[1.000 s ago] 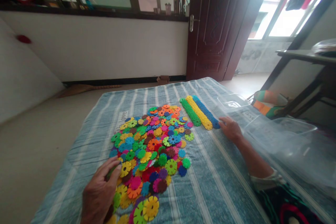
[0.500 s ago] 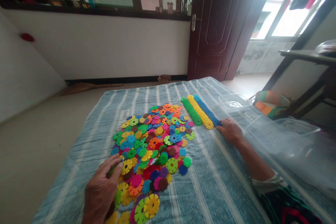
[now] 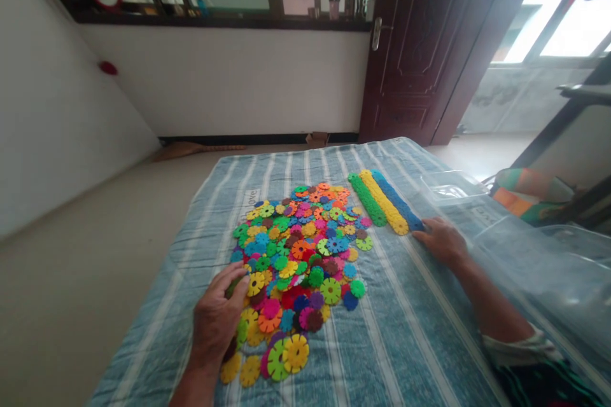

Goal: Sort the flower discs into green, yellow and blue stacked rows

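Striped blanket (image 3: 405, 331) with a big pile of colored plastic discs (image 3: 296, 248).
Left hand (image 3: 216, 318) curls around a green piece (image 3: 233, 287); right hand (image 3: 442, 241) lies spread beside a blue strip (image 3: 398, 202).

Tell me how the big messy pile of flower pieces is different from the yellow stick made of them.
The pile of plastic snowflake discs is wide and jumbled, but the yellow strip of stacked discs is long, thin and neat. The pile mixes many colours, while the strip is only yellow. In the pile, the discs lie scattered and overlapping; in the strip, they are pressed tightly together in a row. Both lie on the striped blue blanket and have toothed edges.
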